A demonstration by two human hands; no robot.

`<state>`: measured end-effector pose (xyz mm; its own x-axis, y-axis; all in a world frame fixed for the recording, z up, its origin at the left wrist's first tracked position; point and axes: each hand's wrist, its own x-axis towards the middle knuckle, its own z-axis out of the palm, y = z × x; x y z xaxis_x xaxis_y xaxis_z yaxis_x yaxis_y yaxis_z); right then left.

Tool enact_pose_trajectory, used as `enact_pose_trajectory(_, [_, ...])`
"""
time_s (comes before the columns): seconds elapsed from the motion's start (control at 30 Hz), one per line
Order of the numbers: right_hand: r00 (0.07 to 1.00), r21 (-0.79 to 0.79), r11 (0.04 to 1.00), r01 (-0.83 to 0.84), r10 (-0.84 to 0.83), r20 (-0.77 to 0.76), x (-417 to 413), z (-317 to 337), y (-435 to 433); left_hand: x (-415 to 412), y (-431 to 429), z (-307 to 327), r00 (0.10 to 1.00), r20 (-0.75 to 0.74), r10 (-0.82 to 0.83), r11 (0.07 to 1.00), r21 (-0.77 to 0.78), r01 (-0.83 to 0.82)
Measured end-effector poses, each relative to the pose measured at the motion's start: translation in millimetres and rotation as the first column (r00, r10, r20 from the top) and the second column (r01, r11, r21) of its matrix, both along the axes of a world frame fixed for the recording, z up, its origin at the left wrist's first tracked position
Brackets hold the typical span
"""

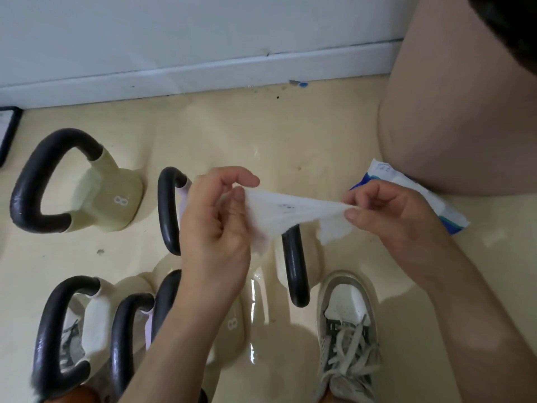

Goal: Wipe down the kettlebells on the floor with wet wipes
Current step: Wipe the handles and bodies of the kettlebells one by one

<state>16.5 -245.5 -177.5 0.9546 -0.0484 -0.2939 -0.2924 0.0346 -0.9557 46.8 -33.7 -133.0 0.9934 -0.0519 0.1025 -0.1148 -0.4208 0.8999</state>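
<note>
A white wet wipe (293,212) is stretched between my two hands above the floor. My left hand (216,219) pinches its left edge between thumb and fingers. My right hand (386,212) pinches the right corner. Several kettlebells with black handles lie on the cream floor below. An olive one marked 8 (107,196) lies at the upper left. A lilac one (170,210) is partly hidden behind my left hand. A white one (96,324) lies at the lower left. Another black handle (295,269) shows under the wipe.
A blue and white wipes pack (430,196) lies on the floor behind my right hand, against a large beige rounded object (465,112). My sneaker (347,330) stands at the bottom right. A white baseboard (203,74) runs along the back wall.
</note>
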Motion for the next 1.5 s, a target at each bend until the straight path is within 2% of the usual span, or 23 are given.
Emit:
enact_pose_trajectory(0.07, [1.0, 0.088, 0.996, -0.003, 0.004, -0.017, -1.6, 1.7, 1.0, -2.0, -5.2, 1.8, 0.998, -0.012, 0.056, 0.997, -0.055, -0.056])
enact_pose_trajectory(0.13, [0.995, 0.031, 0.999, -0.042, 0.044, -0.085, -2.9, 2.0, -3.7, -3.0, -5.5, -1.6, 0.995, -0.084, 0.057, 0.995, -0.082, -0.064])
enact_pose_trajectory(0.23, [0.978, -0.189, 0.979, -0.082, 0.042, -0.204, 0.3, -7.2, -9.0, -1.4, -1.4, -22.2, 0.969, -0.228, 0.09, 0.995, -0.025, -0.098])
enact_pose_trajectory(0.33, [0.982, -0.452, 0.892, 0.03, -0.112, -0.155, 13.3, -20.3, 14.7, 9.8, -2.8, -55.8, 0.927, -0.321, 0.196, 0.969, 0.206, -0.134])
enact_pose_trajectory(0.4, [0.976, -0.575, 0.818, 0.038, -0.153, -0.154, 16.6, -23.4, 33.7, 14.7, -6.5, -68.5, 0.881, -0.422, 0.215, 0.957, 0.271, -0.104])
enact_pose_trajectory(0.43, [0.968, -0.566, 0.824, 0.032, -0.167, -0.188, 16.8, -21.9, 41.5, 14.7, -7.3, -71.6, 0.868, -0.449, 0.213, 0.961, 0.258, -0.102])
enact_pose_trajectory(0.5, [0.95, -0.427, 0.904, 0.008, -0.14, -0.279, 17.6, -17.8, 56.0, 8.9, -8.5, -67.3, 0.88, -0.415, 0.229, 0.963, 0.232, -0.141])
enact_pose_trajectory(0.53, [0.945, -0.38, 0.925, -0.021, -0.105, -0.309, 19.7, -15.4, 64.5, 4.3, -9.3, -64.4, 0.888, -0.398, 0.231, 0.967, 0.193, -0.165])
enact_pose_trajectory(0.6, [0.958, -0.428, 0.898, -0.096, -0.033, -0.284, 28.4, -15.7, 86.3, -6.1, -14.3, -57.1, 0.859, -0.478, 0.185, 0.975, -0.023, -0.223])
enact_pose_trajectory(0.7, [0.991, -0.582, 0.808, -0.096, 0.024, -0.13, 37.0, -22.1, 116.3, -17.6, -18.6, -49.5, 0.733, -0.677, 0.066, 0.877, -0.31, -0.366])
enact_pose_trajectory(0.77, [0.997, -0.632, 0.772, -0.072, 0.047, -0.057, 30.4, -24.7, 121.8, -22.9, -15.4, -48.1, 0.69, -0.723, -0.022, 0.834, -0.394, -0.386])
enact_pose_trajectory(0.83, [0.996, -0.669, 0.737, -0.094, 0.075, -0.056, 8.7, -27.8, 118.5, -29.0, -10.3, -48.6, 0.681, -0.73, -0.066, 0.841, -0.407, -0.356])
enact_pose_trajectory(0.87, [0.993, -0.648, 0.753, -0.115, 0.084, -0.08, -6.5, -28.2, 117.1, -31.7, -7.0, -49.1, 0.667, -0.741, -0.077, 0.847, -0.401, -0.348])
enact_pose_trajectory(0.9, [0.994, -0.562, 0.821, -0.103, 0.068, -0.082, -22.0, -28.4, 116.5, -33.7, -4.7, -48.4, 0.655, -0.751, -0.08, 0.851, -0.393, -0.347])
enact_pose_trajectory(0.97, [0.989, -0.25, 0.968, 0.035, -0.069, -0.127, -39.6, -27.6, 117.2, -36.7, -2.8, -47.4, 0.658, -0.751, -0.058, 0.871, -0.36, -0.334])
enact_pose_trajectory(1.03, [0.938, -0.041, 0.98, 0.193, -0.197, -0.285, -33.3, -28.8, 113.4, -38.3, -5.9, -46.4, 0.703, -0.711, 0.0, 0.908, -0.295, -0.298])
enact_pose_trajectory(1.07, [0.911, 0.031, 0.974, 0.222, -0.196, -0.363, -24.9, -28.6, 110.7, -37.2, -7.9, -44.6, 0.754, -0.655, 0.04, 0.942, -0.227, -0.248])
enact_pose_trajectory(1.14, [0.887, 0.204, 0.955, 0.213, -0.101, -0.451, -3.4, -23.5, 105.8, -34.4, -10.0, -36.9, 0.877, -0.472, 0.085, 0.995, -0.008, -0.101])
enact_pose_trajectory(1.2, [0.868, 0.296, 0.929, 0.22, -0.049, -0.494, 16.1, -19.3, 98.1, -31.8, -9.7, -32.1, 0.931, -0.349, 0.109, 0.984, 0.169, -0.052])
enact_pose_trajectory(1.27, [0.836, 0.359, 0.9, 0.247, -0.011, -0.549, 27.2, -16.7, 92.9, -32.5, -7.9, -31.0, 0.909, -0.389, 0.148, 0.987, 0.122, -0.109])
enact_pose_trajectory(1.37, [0.837, 0.418, 0.864, 0.282, -0.009, -0.547, 29.6, -17.8, 95.0, -34.6, -2.7, -37.9, 0.784, -0.611, 0.112, 0.952, -0.158, -0.26])
enact_pose_trajectory(1.44, [0.858, 0.287, 0.932, 0.22, -0.045, -0.512, 19.1, -19.9, 98.4, -37.0, -0.4, -43.3, 0.689, -0.725, -0.001, 0.896, -0.306, -0.321])
enact_pose_trajectory(1.5, [0.888, 0.096, 0.99, 0.1, -0.045, -0.458, 1.6, -21.5, 99.3, -42.2, -0.2, -46.6, 0.645, -0.755, -0.116, 0.912, -0.338, -0.232])
